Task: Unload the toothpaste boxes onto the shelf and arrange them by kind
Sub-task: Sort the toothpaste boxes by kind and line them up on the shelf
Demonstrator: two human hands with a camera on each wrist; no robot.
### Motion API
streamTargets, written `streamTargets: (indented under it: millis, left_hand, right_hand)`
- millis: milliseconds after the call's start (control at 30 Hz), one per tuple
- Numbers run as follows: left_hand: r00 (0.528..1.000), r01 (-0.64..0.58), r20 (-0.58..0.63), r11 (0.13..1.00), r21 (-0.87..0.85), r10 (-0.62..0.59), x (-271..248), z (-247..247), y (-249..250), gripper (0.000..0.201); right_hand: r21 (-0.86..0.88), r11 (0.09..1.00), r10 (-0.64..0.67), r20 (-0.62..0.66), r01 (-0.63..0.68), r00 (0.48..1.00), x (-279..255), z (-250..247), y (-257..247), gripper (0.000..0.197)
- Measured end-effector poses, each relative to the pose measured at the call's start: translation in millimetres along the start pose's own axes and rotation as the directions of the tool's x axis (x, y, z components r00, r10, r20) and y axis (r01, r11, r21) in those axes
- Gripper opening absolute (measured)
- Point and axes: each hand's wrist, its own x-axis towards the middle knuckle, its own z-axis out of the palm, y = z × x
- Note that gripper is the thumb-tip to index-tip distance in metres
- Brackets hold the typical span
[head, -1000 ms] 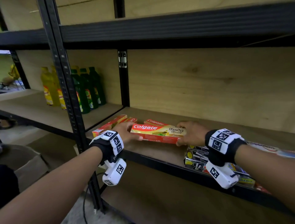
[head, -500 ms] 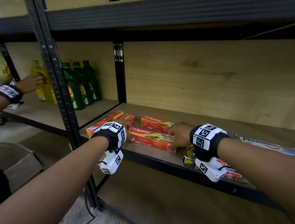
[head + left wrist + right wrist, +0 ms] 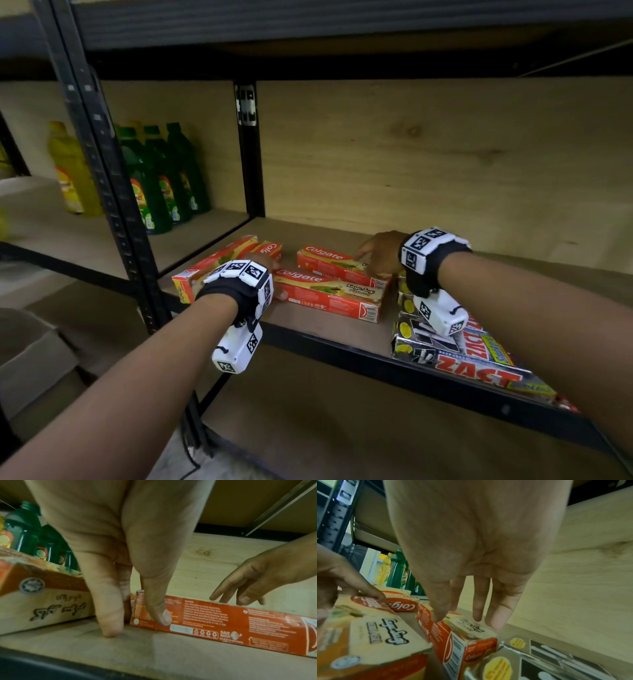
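Several red-and-cream Colgate boxes lie flat on the wooden shelf board [image 3: 329,337]. Two of them [image 3: 222,262] sit side by side at the left end. A front box [image 3: 329,298] lies crosswise, with a back box [image 3: 337,265] just behind it. My left hand [image 3: 273,265] is at the front box's left end: the thumb [image 3: 159,609] touches its front face and the index finger [image 3: 109,622] stands on the board. My right hand [image 3: 378,251] rests on the back box, thumb [image 3: 439,609] on the near edge and straight fingers [image 3: 498,614] at the far side.
Black-and-silver Zact boxes [image 3: 455,346] are stacked at the right, close to the Colgate boxes. Green bottles [image 3: 161,185] and a yellow bottle [image 3: 70,171] stand in the left bay behind a black post [image 3: 102,164]. A cardboard box [image 3: 30,353] sits on the floor.
The Colgate box held in both hands has come down onto the board in front of the back box. My right hand let go of it and moved onto the back box.
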Motion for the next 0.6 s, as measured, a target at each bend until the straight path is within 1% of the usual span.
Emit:
streamTargets:
  millis: [67,133,200,267,300,367,433,600]
  left_hand:
    - [1.000,-0.019,-0.001,1.000,0.008,0.019,-40.2,-21.1,20.8,0.084]
    - [0.999,-0.025,0.022,1.000,-0.002,0.025,-53.1,-28.1,28.8,0.080]
    - [0.999,-0.027,0.017,0.999,-0.022,0.027,-53.1,-30.0,28.8,0.077]
    - [1.000,-0.029,0.002,0.998,-0.052,0.029,-47.5,-26.0,26.5,0.078]
    - [0.999,-0.034,-0.006,0.998,-0.043,0.033,-43.4,-23.6,24.5,0.079]
    - [0.999,-0.047,0.015,0.999,-0.006,0.047,-41.9,-23.7,24.0,0.079]
    - [0.998,-0.063,0.030,0.998,0.020,0.062,-39.7,-24.7,24.8,0.077]
    - [0.996,-0.090,0.014,0.996,0.000,0.090,-38.6,-24.9,24.8,0.074]
  right_hand:
    - [0.005,1.000,-0.018,0.023,0.018,1.000,7.8,4.9,-1.5,0.053]
    - [0.033,0.999,-0.010,0.024,0.009,1.000,14.6,8.1,0.7,0.056]
    - [0.061,0.998,-0.006,0.026,0.004,1.000,17.6,6.4,1.1,0.057]
    - [0.036,0.999,-0.016,0.043,0.014,0.999,20.1,2.3,2.3,0.059]
    - [0.015,1.000,-0.020,0.057,0.019,0.998,20.6,0.2,2.6,0.059]
    - [-0.001,1.000,-0.027,0.075,0.027,0.997,21.6,-3.1,4.1,0.058]
    - [-0.008,1.000,-0.024,0.089,0.025,0.996,22.3,-5.4,8.0,0.065]
    - [0.031,0.998,-0.058,0.127,0.055,0.990,19.6,-10.7,15.8,0.067]
